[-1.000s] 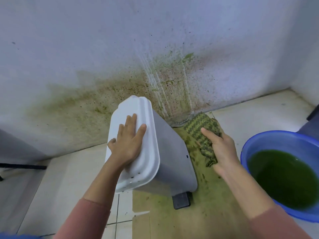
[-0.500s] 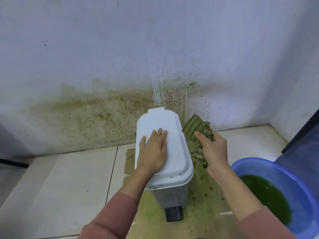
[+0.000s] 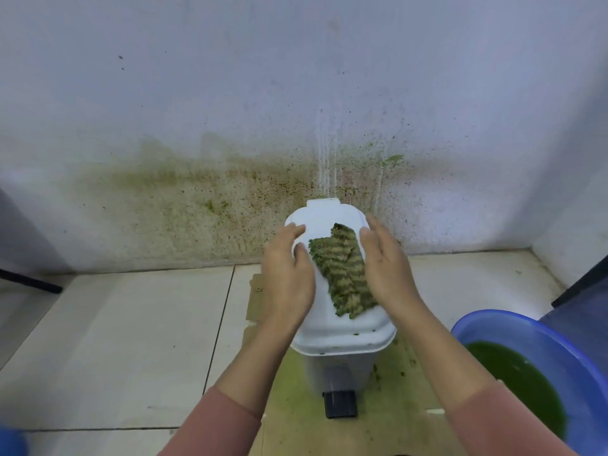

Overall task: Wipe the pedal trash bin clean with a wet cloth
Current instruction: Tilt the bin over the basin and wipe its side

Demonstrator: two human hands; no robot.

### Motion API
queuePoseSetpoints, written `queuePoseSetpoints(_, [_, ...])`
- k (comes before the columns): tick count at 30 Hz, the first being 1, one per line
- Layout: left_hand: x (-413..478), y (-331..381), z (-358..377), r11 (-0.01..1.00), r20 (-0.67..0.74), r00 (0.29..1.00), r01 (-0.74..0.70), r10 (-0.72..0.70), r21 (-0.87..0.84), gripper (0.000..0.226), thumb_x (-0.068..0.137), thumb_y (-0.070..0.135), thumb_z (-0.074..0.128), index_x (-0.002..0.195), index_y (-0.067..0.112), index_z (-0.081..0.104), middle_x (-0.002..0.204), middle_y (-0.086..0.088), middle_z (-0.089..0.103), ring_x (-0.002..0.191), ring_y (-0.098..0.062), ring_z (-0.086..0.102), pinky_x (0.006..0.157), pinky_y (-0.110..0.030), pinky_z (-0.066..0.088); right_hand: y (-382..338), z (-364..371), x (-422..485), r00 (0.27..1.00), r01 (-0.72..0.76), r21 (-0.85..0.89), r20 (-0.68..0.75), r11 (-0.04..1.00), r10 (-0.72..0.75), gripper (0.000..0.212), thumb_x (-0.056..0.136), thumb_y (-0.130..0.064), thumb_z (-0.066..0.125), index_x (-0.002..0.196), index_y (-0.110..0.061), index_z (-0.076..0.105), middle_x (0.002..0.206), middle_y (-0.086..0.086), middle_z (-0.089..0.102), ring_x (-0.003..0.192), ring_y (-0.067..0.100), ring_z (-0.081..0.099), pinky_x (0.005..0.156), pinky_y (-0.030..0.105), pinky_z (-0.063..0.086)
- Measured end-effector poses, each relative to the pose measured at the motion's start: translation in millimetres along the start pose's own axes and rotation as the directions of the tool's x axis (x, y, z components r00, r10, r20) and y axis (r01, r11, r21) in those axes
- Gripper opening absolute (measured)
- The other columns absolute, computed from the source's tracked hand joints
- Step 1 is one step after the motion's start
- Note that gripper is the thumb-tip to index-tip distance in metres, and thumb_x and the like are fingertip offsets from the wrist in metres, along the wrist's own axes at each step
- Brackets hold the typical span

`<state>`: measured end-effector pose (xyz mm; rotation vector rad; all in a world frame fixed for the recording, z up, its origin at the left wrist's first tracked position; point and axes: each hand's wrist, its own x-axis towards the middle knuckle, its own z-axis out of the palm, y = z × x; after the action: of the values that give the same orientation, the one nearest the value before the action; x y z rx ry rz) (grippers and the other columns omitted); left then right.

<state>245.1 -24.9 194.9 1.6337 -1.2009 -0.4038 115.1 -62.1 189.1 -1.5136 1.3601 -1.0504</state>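
We count one pedal trash bin (image 3: pixel 339 337) with one black pedal (image 3: pixel 340 404), one green cloth (image 3: pixel 343 274), one blue basin (image 3: pixel 559 340), two hands: left hand (image 3: pixel 288 274), right hand (image 3: pixel 388 268).

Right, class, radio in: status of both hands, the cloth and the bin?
Left hand open, beside cloth. Right hand open, at cloth's right edge. Green cloth lying loose on the upright bin's white lid. Nothing in the way.

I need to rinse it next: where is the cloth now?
In the head view, the cloth lies on the bin lid, between the left hand and right hand.
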Motion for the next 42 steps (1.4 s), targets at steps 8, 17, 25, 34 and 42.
queuePoseSetpoints(8, [62,-31,76,0.761,0.532,0.843,-0.292,-0.080,0.579,0.069,0.100,0.053,0.016,0.155,0.015,0.002,0.164,-0.002,-0.004,0.151,-0.017,-0.008,0.117,-0.053,-0.017,36,17,-7,0.978,-0.079,0.060,-0.191,0.995,0.089,0.040,0.106,-0.020,0.032,0.143,-0.019,0.046,0.147,0.000,0.048,0.135,0.016,0.043,0.100,0.021,0.031])
queuePoseSetpoints(17, [24,-43,22,0.831,0.401,0.910,-0.144,-0.101,0.537,0.057,0.102,0.033,0.027,0.155,0.015,0.014,0.164,-0.002,0.005,0.151,-0.016,0.003,0.119,-0.043,0.011,42,19,-2,0.990,0.057,-0.599,0.136,0.799,0.031,0.050,0.105,-0.039,0.022,0.155,-0.031,0.020,0.166,-0.006,0.001,0.150,0.023,0.014,0.117,0.048,0.023])
queuePoseSetpoints(25, [3,-55,25,0.961,0.208,0.960,0.135,-0.188,0.242,0.062,0.097,0.052,0.033,0.147,0.015,0.031,0.152,-0.008,0.039,0.139,-0.028,0.036,0.112,-0.046,0.033,46,19,-2,0.989,0.065,-0.649,0.143,0.758,0.038,0.053,0.103,-0.047,0.016,0.154,-0.037,0.014,0.166,-0.006,-0.004,0.151,0.023,0.010,0.118,0.049,0.022])
queuePoseSetpoints(34, [38,-49,41,0.990,0.343,0.930,0.140,-0.131,-0.001,0.056,0.100,0.051,0.032,0.148,0.022,0.037,0.156,0.002,0.034,0.142,-0.019,0.033,0.117,-0.045,0.027,52,-33,5,0.975,0.016,-0.695,0.170,0.718,0.143,0.052,0.100,-0.054,0.018,0.152,-0.045,0.015,0.165,-0.011,-0.008,0.152,0.022,-0.002,0.119,0.055,0.003])
queuePoseSetpoints(42, [-53,-15,80,0.994,0.390,0.915,-0.082,0.106,-0.079,0.037,0.103,0.026,0.041,0.138,0.019,0.050,0.156,0.007,0.027,0.143,-0.011,0.026,0.114,-0.021,0.020,53,-51,27,0.968,-0.195,-0.580,0.018,0.791,0.251,0.051,0.105,-0.039,0.018,0.156,-0.030,0.013,0.166,-0.003,0.003,0.152,0.021,-0.004,0.119,0.050,-0.011])
